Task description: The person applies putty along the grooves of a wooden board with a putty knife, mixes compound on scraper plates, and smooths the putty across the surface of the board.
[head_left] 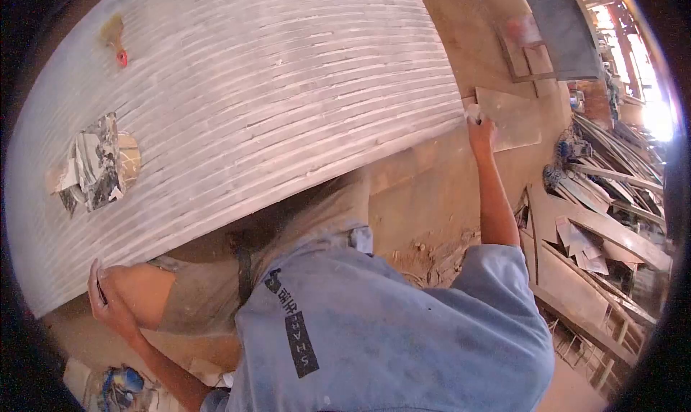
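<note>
A large whitish panel (302,74) with long parallel ridges and a dusty coat fills the upper left. My left hand (108,297) is at its near left edge beside my bent knee, fingers curled against the border; a thin dark line shows between them, which I cannot make out. At the panel's right corner my right hand (481,128) is closed on the edge, with pale dust or material at the fingertips. On the panel lie a brush (114,38) with a red-tipped handle and a stack of crumpled black-and-white scraps (97,160) over a round tan piece (130,156).
Flat boards (511,117) lie on the brown, dusty floor (425,218) beyond the right corner. A dark grey sheet (561,27) stands at the upper right. Piled wood strips and offcuts (612,167) crowd the right side. A blue power tool (124,383) sits at the lower left.
</note>
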### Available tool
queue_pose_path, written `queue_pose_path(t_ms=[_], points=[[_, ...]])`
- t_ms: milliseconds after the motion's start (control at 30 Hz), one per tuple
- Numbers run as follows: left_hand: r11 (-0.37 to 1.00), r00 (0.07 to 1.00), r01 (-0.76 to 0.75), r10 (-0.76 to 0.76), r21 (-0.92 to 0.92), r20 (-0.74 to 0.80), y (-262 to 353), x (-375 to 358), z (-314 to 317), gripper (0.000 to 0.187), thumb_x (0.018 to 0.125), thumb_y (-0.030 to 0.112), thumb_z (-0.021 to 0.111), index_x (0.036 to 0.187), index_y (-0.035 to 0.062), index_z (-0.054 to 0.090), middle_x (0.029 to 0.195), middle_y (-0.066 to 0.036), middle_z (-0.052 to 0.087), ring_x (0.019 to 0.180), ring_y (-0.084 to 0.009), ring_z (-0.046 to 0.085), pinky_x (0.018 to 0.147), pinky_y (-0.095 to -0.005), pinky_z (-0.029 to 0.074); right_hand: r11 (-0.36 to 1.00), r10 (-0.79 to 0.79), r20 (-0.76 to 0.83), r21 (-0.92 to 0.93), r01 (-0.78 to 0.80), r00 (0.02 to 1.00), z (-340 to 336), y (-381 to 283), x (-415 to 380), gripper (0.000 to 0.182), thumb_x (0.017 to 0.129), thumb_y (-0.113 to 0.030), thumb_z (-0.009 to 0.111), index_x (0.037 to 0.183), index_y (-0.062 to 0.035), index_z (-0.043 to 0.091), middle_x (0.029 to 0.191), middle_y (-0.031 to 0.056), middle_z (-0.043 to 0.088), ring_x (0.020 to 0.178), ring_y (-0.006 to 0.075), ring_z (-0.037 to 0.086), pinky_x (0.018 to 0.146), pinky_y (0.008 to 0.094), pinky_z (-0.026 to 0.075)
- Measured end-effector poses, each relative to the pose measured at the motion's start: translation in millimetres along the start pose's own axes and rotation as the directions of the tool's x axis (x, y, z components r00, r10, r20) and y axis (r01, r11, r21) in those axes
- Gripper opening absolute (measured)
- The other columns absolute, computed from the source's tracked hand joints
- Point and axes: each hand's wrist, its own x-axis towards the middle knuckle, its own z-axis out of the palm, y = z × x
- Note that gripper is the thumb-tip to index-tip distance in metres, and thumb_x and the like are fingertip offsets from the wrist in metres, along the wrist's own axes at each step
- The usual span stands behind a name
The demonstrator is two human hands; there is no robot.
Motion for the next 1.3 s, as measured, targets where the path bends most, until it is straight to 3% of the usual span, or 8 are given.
queue_pose_path(t_ms=[100,200,267,367,567,800,1200,1300], points=[[0.995,0.996,0.092,-0.092,0.025,0.016,-5.4,-0.5,-3.2,0.029,0.097,0.016,0.052,0.119,0.0007,0.064,0.12,-0.013,0.065,0.11,-0.0241,0.06,0.098,-0.0336,0.043,0.996,-0.084,-0.059,-0.014,0.083,0.995,3.2,-7.8,-7.8,0.033,0.078,-0.029,0.069,0.087,0.0019,0.064,0.082,0.0265,0.063,0.08,0.0432,0.062,0.07,0.0496,0.047],[0.999,1.0,0.018,-0.018,0.039,-0.005,-7.8,-2.7,2.1,0.029,0.098,0.016,0.052,0.119,0.0003,0.064,0.12,-0.012,0.065,0.111,-0.023,0.059,0.099,-0.0334,0.042,0.998,-0.047,-0.066,-0.039,0.045,0.997,2.7,-19.0,-15.9,0.031,0.077,-0.026,0.069,0.082,0.0039,0.061,0.079,0.0268,0.061,0.079,0.0427,0.062,0.067,0.0494,0.045],[0.998,1.0,0.017,-0.016,0.056,-0.022,-8.5,-2.9,4.9,0.029,0.098,0.016,0.052,0.118,-0.0002,0.065,0.12,-0.012,0.065,0.11,-0.0227,0.06,0.098,-0.0333,0.043,0.99,-0.096,-0.019,0.099,0.097,0.995,24.9,-8.2,-21.7,0.031,0.078,-0.025,0.069,0.081,0.0048,0.06,0.076,0.0275,0.06,0.075,0.0426,0.06,0.064,0.0481,0.044],[0.999,0.998,0.039,-0.038,0.013,-0.049,-12.4,-2.0,4.8,0.028,0.098,0.015,0.052,0.118,-0.0015,0.064,0.119,-0.013,0.066,0.108,-0.0231,0.06,0.097,-0.0337,0.045,0.998,-0.003,0.15,0.056,-0.006,0.989,-17.3,-78.9,-57.7,0.031,0.081,-0.026,0.068,0.089,0.0036,0.062,0.078,0.0246,0.063,0.074,0.0414,0.062,0.066,0.0464,0.046],[0.999,0.997,0.02,-0.022,-0.036,-0.072,-5.7,-5.5,3.7,0.026,0.096,0.009,0.054,0.115,-0.0034,0.065,0.117,-0.013,0.066,0.106,-0.0226,0.062,0.093,-0.0335,0.047,0.95,-0.071,0.201,0.313,0.005,0.977,-39.9,-162.0,-116.4,0.029,0.081,-0.024,0.066,0.083,0.0045,0.06,0.073,0.0246,0.06,0.066,0.037,0.059,0.062,0.0462,0.044],[0.984,0.994,-0.02,0.001,-0.175,-0.109,0.4,-5.6,0.1,0.025,0.095,0.008,0.055,0.114,-0.0043,0.066,0.114,-0.015,0.067,0.103,-0.0234,0.062,0.092,-0.0339,0.047,0.963,-0.084,0.241,0.271,0.016,0.967,-49.7,-266.9,-197.2,0.027,0.082,-0.022,0.066,0.079,0.0033,0.056,0.073,0.0235,0.059,0.067,0.0373,0.058,0.064,0.0464,0.045],[0.976,0.989,-0.04,0.009,-0.213,-0.145,9.9,-6.9,-3.1,0.024,0.093,0.005,0.055,0.112,-0.0027,0.067,0.111,-0.016,0.068,0.103,-0.0249,0.063,0.093,-0.0333,0.047,0.882,-0.357,0.328,0.426,0.201,0.875,-73.0,-385.6,-280.4,0.029,0.083,-0.025,0.065,0.078,0.0013,0.053,0.081,0.0252,0.061,0.075,0.043,0.061,0.067,0.049,0.047],[0.982,0.99,-0.02,-0.006,-0.187,-0.138,4.2,-9.0,-1.1,0.023,0.093,0.006,0.056,0.112,-0.0015,0.067,0.112,-0.015,0.068,0.103,-0.0237,0.063,0.093,-0.0329,0.047,0.723,-0.543,0.252,0.625,0.294,0.801,-61.7,-412.5,-307.5,0.027,0.081,-0.026,0.067,0.079,-0.0001,0.059,0.075,0.0236,0.061,0.073,0.039,0.062,0.066,0.0455,0.048]])
